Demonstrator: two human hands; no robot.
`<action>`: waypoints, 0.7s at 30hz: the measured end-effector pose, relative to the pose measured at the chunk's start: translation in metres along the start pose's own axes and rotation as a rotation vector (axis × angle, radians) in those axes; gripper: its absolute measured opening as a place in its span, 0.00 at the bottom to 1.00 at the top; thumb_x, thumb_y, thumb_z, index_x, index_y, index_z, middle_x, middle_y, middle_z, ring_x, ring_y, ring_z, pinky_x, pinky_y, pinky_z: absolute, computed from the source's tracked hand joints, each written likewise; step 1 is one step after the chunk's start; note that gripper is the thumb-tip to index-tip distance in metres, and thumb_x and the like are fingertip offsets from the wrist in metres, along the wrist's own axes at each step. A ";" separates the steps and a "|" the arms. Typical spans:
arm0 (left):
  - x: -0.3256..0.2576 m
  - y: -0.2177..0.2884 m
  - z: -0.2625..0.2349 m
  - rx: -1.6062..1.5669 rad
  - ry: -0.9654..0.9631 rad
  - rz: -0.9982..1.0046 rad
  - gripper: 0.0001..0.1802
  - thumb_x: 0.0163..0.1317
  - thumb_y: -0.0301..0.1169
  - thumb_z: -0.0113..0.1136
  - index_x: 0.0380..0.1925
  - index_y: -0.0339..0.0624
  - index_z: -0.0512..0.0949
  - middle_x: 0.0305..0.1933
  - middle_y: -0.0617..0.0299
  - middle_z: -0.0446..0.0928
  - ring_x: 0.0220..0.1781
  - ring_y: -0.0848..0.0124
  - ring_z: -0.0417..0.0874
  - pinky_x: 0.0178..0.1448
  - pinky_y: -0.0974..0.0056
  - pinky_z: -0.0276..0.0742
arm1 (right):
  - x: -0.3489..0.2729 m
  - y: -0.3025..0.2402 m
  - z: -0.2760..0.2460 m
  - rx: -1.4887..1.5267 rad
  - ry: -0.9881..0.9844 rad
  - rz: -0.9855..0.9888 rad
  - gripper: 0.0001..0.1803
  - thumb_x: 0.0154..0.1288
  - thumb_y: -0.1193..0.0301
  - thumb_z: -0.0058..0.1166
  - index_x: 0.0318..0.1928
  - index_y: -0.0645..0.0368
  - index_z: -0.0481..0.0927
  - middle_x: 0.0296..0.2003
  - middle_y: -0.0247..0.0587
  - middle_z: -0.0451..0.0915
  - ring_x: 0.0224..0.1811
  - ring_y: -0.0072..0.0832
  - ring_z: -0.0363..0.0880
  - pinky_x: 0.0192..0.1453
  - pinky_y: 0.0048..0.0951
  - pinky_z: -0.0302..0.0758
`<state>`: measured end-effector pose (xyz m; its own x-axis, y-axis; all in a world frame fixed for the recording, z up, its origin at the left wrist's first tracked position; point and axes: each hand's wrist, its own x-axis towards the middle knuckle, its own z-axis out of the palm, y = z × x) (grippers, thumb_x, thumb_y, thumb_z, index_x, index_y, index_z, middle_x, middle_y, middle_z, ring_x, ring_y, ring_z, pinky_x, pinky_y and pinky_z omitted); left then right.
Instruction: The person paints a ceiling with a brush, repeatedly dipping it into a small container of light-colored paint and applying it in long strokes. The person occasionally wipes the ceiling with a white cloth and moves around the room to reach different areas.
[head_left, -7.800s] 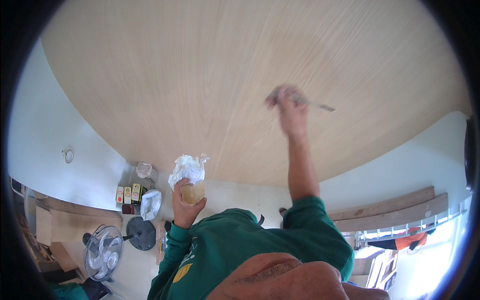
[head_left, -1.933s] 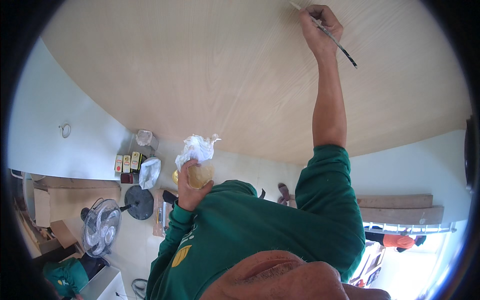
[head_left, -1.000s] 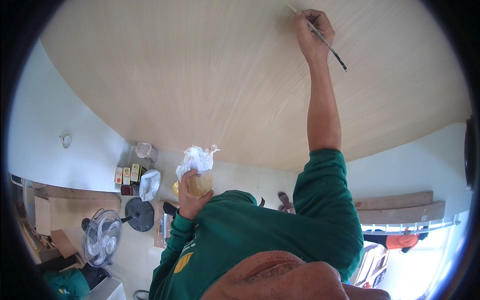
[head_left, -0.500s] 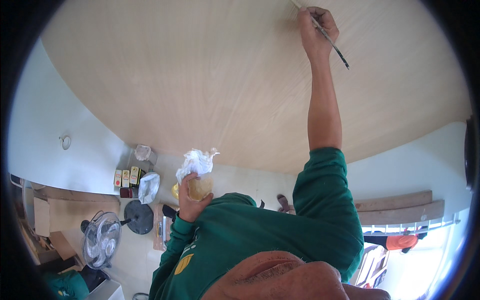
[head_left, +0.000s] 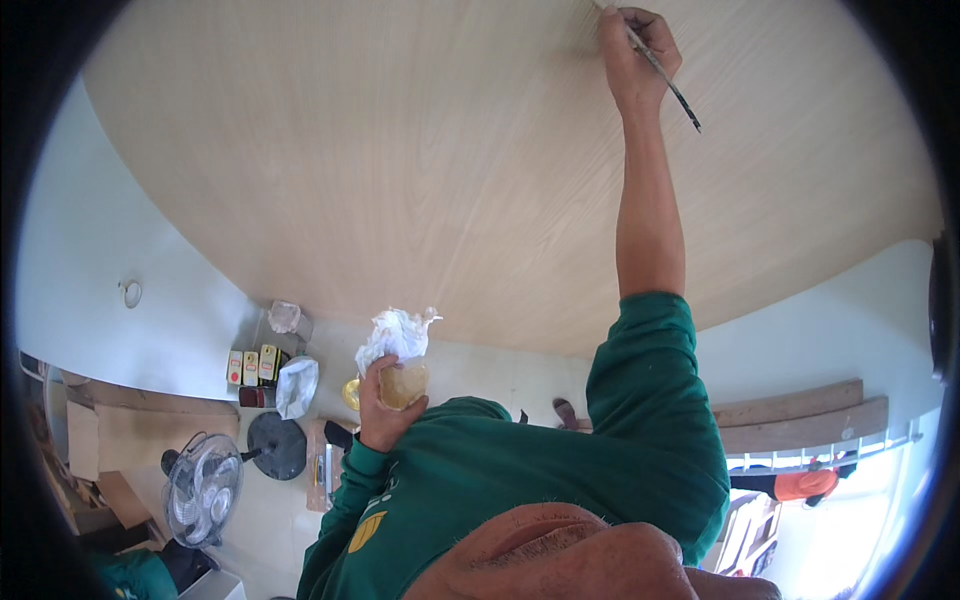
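Observation:
At the top of the view my right hand [head_left: 640,60] is closed in a pinch round a thin paintbrush [head_left: 672,86]. Its dark end slants down to the right; the other end runs up against the wood-grain panel [head_left: 450,170] and is cut off by the picture's edge. My left hand [head_left: 385,422], held low in front of my body, grips a small tub [head_left: 404,385] with something yellowish in it. A crumpled white cloth or plastic sheet [head_left: 396,336] is held along with the tub, above my fingers.
Several tins [head_left: 251,366] and a white bag [head_left: 297,388] stand by the left wall. A fan [head_left: 203,490] with a round dark base is at lower left, near cardboard [head_left: 165,435]. Planks [head_left: 800,420] lie at right. A person in orange [head_left: 805,486] is beyond a railing.
My right hand has shifted very slightly up and right with the paintbrush. The tub and white cloth in my left hand sit slightly lower in view, and the tub is tilted differently.

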<state>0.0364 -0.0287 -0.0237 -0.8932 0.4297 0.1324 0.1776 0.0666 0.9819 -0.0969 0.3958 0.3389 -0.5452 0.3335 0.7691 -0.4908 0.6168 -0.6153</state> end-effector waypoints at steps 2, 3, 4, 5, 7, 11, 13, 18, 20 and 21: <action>0.000 -0.002 -0.001 -0.057 -0.011 -0.006 0.42 0.45 0.25 0.78 0.64 0.40 0.70 0.55 0.54 0.74 0.59 0.61 0.76 0.68 0.57 0.72 | 0.014 0.004 -0.003 -0.018 0.002 -0.018 0.22 0.64 0.57 0.72 0.46 0.63 0.84 0.39 0.39 0.85 0.42 0.25 0.82 0.50 0.32 0.79; 0.000 -0.002 -0.001 -0.051 -0.010 -0.015 0.43 0.45 0.25 0.78 0.64 0.40 0.70 0.55 0.54 0.74 0.59 0.61 0.76 0.68 0.57 0.72 | 0.019 0.006 -0.005 -0.037 0.004 -0.032 0.23 0.64 0.56 0.72 0.46 0.63 0.83 0.39 0.39 0.85 0.42 0.25 0.81 0.50 0.33 0.78; -0.001 -0.003 -0.001 -0.071 -0.012 -0.013 0.43 0.45 0.25 0.78 0.64 0.40 0.70 0.55 0.54 0.74 0.59 0.61 0.76 0.68 0.57 0.72 | 0.025 0.009 -0.006 -0.056 0.008 -0.044 0.23 0.64 0.56 0.72 0.46 0.63 0.83 0.39 0.40 0.85 0.43 0.26 0.81 0.51 0.33 0.78; -0.001 -0.004 -0.001 -0.115 -0.020 -0.008 0.43 0.45 0.25 0.78 0.64 0.40 0.70 0.55 0.54 0.74 0.59 0.61 0.76 0.68 0.57 0.72 | 0.029 0.012 -0.006 -0.076 0.012 -0.056 0.23 0.64 0.56 0.72 0.47 0.63 0.83 0.40 0.40 0.85 0.43 0.26 0.81 0.51 0.34 0.78; -0.001 -0.005 -0.001 -0.074 -0.018 -0.009 0.43 0.45 0.25 0.78 0.64 0.40 0.70 0.56 0.54 0.74 0.60 0.61 0.76 0.68 0.58 0.72 | 0.033 0.016 -0.008 -0.117 0.020 -0.082 0.24 0.63 0.56 0.72 0.47 0.63 0.83 0.41 0.41 0.85 0.44 0.27 0.81 0.52 0.35 0.77; -0.001 -0.006 0.001 -0.124 -0.014 -0.013 0.43 0.45 0.25 0.78 0.64 0.40 0.70 0.56 0.53 0.74 0.61 0.61 0.76 0.68 0.57 0.72 | 0.024 0.018 -0.010 -0.200 0.033 -0.125 0.25 0.63 0.55 0.73 0.48 0.63 0.83 0.42 0.42 0.84 0.46 0.28 0.80 0.53 0.36 0.76; -0.001 -0.006 0.001 -0.049 -0.004 0.005 0.43 0.45 0.25 0.78 0.64 0.39 0.70 0.56 0.53 0.74 0.61 0.61 0.76 0.68 0.57 0.72 | 0.018 0.017 -0.011 -0.241 0.035 -0.147 0.26 0.62 0.54 0.73 0.49 0.62 0.82 0.43 0.42 0.84 0.47 0.29 0.80 0.54 0.37 0.76; 0.000 -0.005 0.000 -0.027 -0.011 -0.005 0.43 0.44 0.25 0.78 0.63 0.39 0.70 0.55 0.53 0.74 0.61 0.60 0.76 0.69 0.56 0.72 | 0.022 0.017 -0.010 -0.353 0.054 -0.210 0.28 0.62 0.53 0.73 0.50 0.62 0.82 0.45 0.43 0.83 0.49 0.31 0.79 0.56 0.40 0.75; 0.000 -0.004 -0.002 -0.017 -0.017 0.007 0.43 0.44 0.26 0.79 0.63 0.39 0.70 0.56 0.53 0.74 0.61 0.60 0.76 0.69 0.56 0.72 | 0.031 0.020 -0.011 -0.393 0.065 -0.240 0.28 0.61 0.53 0.73 0.51 0.62 0.82 0.45 0.44 0.83 0.50 0.32 0.79 0.56 0.41 0.74; 0.001 -0.004 -0.003 0.017 -0.023 0.011 0.44 0.44 0.25 0.79 0.64 0.39 0.69 0.56 0.53 0.74 0.61 0.61 0.77 0.68 0.56 0.73 | 0.036 0.022 -0.010 -0.412 0.071 -0.257 0.29 0.61 0.52 0.73 0.51 0.62 0.81 0.46 0.44 0.83 0.50 0.32 0.78 0.57 0.41 0.74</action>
<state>0.0337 -0.0315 -0.0272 -0.8815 0.4509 0.1399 0.1945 0.0768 0.9779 -0.1201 0.4288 0.3544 -0.3867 0.1727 0.9059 -0.2854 0.9117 -0.2956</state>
